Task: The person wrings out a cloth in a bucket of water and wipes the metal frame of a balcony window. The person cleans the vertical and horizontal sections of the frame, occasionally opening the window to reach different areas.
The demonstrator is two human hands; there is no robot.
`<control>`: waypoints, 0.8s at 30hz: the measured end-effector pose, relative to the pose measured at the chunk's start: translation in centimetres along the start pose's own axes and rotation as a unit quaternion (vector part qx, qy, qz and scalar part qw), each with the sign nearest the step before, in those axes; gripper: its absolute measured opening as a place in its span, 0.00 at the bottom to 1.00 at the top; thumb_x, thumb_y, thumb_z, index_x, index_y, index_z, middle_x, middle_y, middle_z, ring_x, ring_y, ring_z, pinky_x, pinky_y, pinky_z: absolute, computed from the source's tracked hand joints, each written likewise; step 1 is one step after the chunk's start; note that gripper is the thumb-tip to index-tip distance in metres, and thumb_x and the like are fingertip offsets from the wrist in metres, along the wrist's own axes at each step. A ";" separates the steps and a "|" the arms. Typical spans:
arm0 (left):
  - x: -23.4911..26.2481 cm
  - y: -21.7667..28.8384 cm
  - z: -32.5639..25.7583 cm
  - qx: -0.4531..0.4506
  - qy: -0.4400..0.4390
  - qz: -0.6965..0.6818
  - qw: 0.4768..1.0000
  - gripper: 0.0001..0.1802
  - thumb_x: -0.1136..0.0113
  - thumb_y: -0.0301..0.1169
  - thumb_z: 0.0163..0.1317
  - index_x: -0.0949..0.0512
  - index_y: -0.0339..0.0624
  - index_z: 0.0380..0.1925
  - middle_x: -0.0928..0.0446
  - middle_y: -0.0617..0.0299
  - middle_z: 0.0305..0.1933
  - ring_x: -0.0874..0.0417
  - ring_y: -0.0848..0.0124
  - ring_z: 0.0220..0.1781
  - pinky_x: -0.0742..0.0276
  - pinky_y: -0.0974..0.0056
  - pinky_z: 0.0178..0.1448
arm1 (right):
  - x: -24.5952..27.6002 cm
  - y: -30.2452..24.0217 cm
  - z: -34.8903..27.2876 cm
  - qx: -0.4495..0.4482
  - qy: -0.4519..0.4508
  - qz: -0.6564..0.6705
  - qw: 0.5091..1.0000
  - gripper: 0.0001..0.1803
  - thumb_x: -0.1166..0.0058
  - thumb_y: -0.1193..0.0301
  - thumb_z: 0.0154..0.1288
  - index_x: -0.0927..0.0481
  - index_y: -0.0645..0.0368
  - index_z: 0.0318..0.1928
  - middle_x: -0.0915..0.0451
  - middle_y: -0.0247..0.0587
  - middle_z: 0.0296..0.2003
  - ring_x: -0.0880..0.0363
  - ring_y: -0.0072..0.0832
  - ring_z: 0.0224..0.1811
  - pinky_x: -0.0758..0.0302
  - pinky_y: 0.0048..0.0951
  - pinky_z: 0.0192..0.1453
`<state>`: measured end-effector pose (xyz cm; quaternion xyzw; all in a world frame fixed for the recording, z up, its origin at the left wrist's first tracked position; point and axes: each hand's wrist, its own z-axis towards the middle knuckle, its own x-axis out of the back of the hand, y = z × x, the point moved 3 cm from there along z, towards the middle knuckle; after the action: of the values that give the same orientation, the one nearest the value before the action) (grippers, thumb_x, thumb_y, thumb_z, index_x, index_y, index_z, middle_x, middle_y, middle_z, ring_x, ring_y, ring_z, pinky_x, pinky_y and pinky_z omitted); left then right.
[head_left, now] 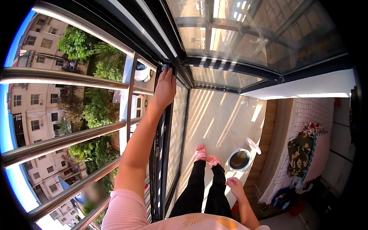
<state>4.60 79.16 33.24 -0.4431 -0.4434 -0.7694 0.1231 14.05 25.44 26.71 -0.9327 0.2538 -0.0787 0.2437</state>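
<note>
The person stands on a balcony floor (222, 115) and looks down along the own body. The left hand (165, 87) is stretched far out and up. It lies on the top part of a dark window frame (165, 153), with the fingers (167, 73) pressed flat against the upper end of the frame. It seems that a small bluish thing sits under the fingertips, but it is too small to tell what it is. The grip of this hand is not closed around anything I can see; the palm rests on the frame and the fingers are nearly straight.

The right hand (234, 186) hangs low beside the right leg, apart from everything. Its fingers are loosely curled and it holds nothing.

Left of the frame there are shiny metal bars (61, 142), running across the opening. Behind them, far below, stand apartment buildings (34, 99) and green trees (96, 111). Right of the frame a window pane (175, 130) stands upright, and above it more glass panes (237, 42) reflect the sunlight.

On the floor, the feet wear pink sandals (205, 155), and the legs are in black trousers (201, 188). Just beside the right foot stands a round white bin (239, 159) with its lid (253, 145) open. Further right, along the wall, a checked cloth (306, 115) hangs, and over it lies a camouflage garment (299, 153).
</note>
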 end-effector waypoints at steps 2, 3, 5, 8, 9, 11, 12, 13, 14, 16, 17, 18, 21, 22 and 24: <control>-0.8 0.2 0.1 -0.007 -0.001 0.056 0.998 0.24 0.52 0.30 0.62 0.37 0.25 0.56 0.37 0.32 0.59 0.36 0.41 0.61 0.39 0.48 0.64 | 0.0 0.1 0.1 -0.002 0.004 -0.003 1.000 0.09 0.55 0.78 0.63 0.25 0.69 0.42 0.21 0.45 0.33 0.20 0.29 0.36 0.24 0.25 0.45; -1.0 0.3 0.1 -0.010 -0.002 0.084 0.996 0.26 0.51 0.32 0.63 0.38 0.25 0.57 0.38 0.32 0.60 0.37 0.41 0.62 0.40 0.47 0.64 | 0.0 0.2 0.1 -0.009 0.006 -0.005 1.000 0.10 0.55 0.79 0.63 0.26 0.69 0.42 0.21 0.45 0.33 0.20 0.29 0.36 0.24 0.26 0.45; -1.1 1.0 0.4 0.001 0.002 0.126 0.992 0.29 0.47 0.36 0.61 0.38 0.28 0.57 0.37 0.37 0.61 0.37 0.44 0.62 0.39 0.48 0.63 | 0.0 0.5 0.0 -0.008 0.008 -0.007 1.000 0.10 0.56 0.79 0.63 0.26 0.70 0.43 0.21 0.46 0.34 0.20 0.30 0.36 0.23 0.26 0.46; -1.2 2.4 0.5 0.044 0.002 0.196 0.980 0.30 0.44 0.40 0.59 0.36 0.31 0.56 0.33 0.43 0.59 0.36 0.49 0.61 0.39 0.50 0.60 | 0.4 0.4 -0.1 0.005 0.008 -0.014 1.000 0.10 0.56 0.79 0.63 0.26 0.70 0.43 0.21 0.45 0.33 0.20 0.29 0.36 0.24 0.26 0.46; -1.2 2.6 0.3 0.041 0.005 0.220 0.975 0.31 0.43 0.41 0.58 0.36 0.31 0.55 0.33 0.45 0.58 0.35 0.51 0.60 0.39 0.51 0.58 | 0.5 0.4 -0.1 0.003 0.010 -0.021 1.000 0.10 0.56 0.79 0.63 0.26 0.70 0.42 0.21 0.45 0.33 0.20 0.29 0.37 0.24 0.26 0.46; -1.1 2.4 0.0 0.043 0.013 0.237 0.970 0.32 0.42 0.43 0.56 0.36 0.32 0.55 0.32 0.49 0.58 0.35 0.54 0.60 0.41 0.51 0.55 | 0.5 0.2 -0.4 0.002 0.014 -0.031 0.999 0.10 0.56 0.79 0.63 0.26 0.69 0.42 0.21 0.44 0.33 0.20 0.29 0.37 0.24 0.26 0.46; -0.9 2.0 0.0 0.047 0.018 0.230 0.972 0.33 0.41 0.43 0.55 0.36 0.32 0.55 0.31 0.50 0.58 0.36 0.55 0.60 0.42 0.51 0.54 | 0.6 0.0 -0.5 0.004 0.016 -0.033 0.999 0.10 0.56 0.79 0.62 0.25 0.69 0.42 0.21 0.44 0.33 0.20 0.28 0.37 0.24 0.26 0.46; -0.7 1.7 0.0 0.050 0.022 0.222 0.974 0.34 0.40 0.44 0.54 0.36 0.32 0.55 0.31 0.51 0.58 0.36 0.56 0.60 0.43 0.51 0.54 | 0.6 -0.1 -0.5 0.006 0.018 -0.035 0.999 0.10 0.56 0.79 0.62 0.25 0.69 0.42 0.21 0.43 0.33 0.20 0.28 0.37 0.24 0.26 0.46; -0.6 1.6 0.0 0.052 0.021 0.208 0.977 0.35 0.39 0.43 0.53 0.36 0.31 0.56 0.31 0.54 0.58 0.36 0.56 0.59 0.44 0.51 0.53 | 0.6 0.0 -0.5 0.006 0.021 -0.032 0.999 0.10 0.56 0.79 0.62 0.25 0.69 0.42 0.21 0.43 0.33 0.20 0.28 0.37 0.24 0.26 0.46; -0.5 1.5 -0.4 0.035 0.036 0.231 0.972 0.35 0.40 0.43 0.54 0.37 0.31 0.56 0.32 0.54 0.59 0.36 0.57 0.59 0.44 0.50 0.52 | 0.6 0.0 -0.5 0.006 0.027 -0.026 0.999 0.10 0.56 0.79 0.62 0.25 0.69 0.42 0.21 0.43 0.33 0.20 0.28 0.36 0.24 0.26 0.45; -0.5 1.4 -0.6 0.027 0.044 0.242 0.969 0.36 0.40 0.43 0.54 0.37 0.31 0.56 0.32 0.54 0.59 0.36 0.57 0.58 0.44 0.50 0.52 | 0.5 -0.1 -0.5 0.004 0.025 -0.025 0.999 0.10 0.56 0.79 0.62 0.25 0.69 0.42 0.21 0.43 0.33 0.21 0.28 0.36 0.24 0.26 0.45; -0.7 1.1 -0.6 0.020 0.059 0.232 0.971 0.34 0.40 0.43 0.54 0.36 0.32 0.56 0.31 0.54 0.58 0.36 0.57 0.58 0.44 0.49 0.51 | 0.4 -0.1 -0.5 0.002 0.023 -0.024 0.999 0.10 0.56 0.79 0.62 0.25 0.69 0.42 0.21 0.43 0.33 0.21 0.27 0.36 0.24 0.26 0.45; -1.0 -0.4 0.0 0.028 0.077 0.195 0.977 0.30 0.42 0.41 0.55 0.33 0.34 0.54 0.26 0.53 0.52 0.34 0.55 0.57 0.44 0.47 0.51 | 0.1 0.1 -0.2 0.007 0.013 -0.021 1.000 0.09 0.55 0.78 0.63 0.25 0.69 0.42 0.21 0.44 0.34 0.20 0.27 0.36 0.24 0.25 0.45; -0.8 -0.5 0.4 0.046 0.060 0.177 0.981 0.28 0.42 0.40 0.56 0.32 0.35 0.53 0.24 0.53 0.50 0.34 0.55 0.56 0.44 0.46 0.51 | 0.0 0.3 -0.2 0.010 0.012 -0.018 1.000 0.09 0.54 0.78 0.63 0.25 0.69 0.42 0.21 0.44 0.34 0.20 0.27 0.36 0.24 0.25 0.44; -0.4 -0.2 0.5 0.056 0.050 0.149 0.986 0.19 0.47 0.35 0.59 0.28 0.38 0.49 0.20 0.52 0.40 0.32 0.53 0.55 0.45 0.45 0.52 | 0.0 0.6 -0.1 0.010 0.014 -0.013 1.000 0.09 0.54 0.78 0.63 0.25 0.69 0.42 0.21 0.44 0.33 0.20 0.27 0.36 0.24 0.25 0.44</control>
<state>4.97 79.57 32.93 -0.4572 -0.4085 -0.7375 0.2833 13.76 24.96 26.51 -0.9322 0.2445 -0.0976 0.2485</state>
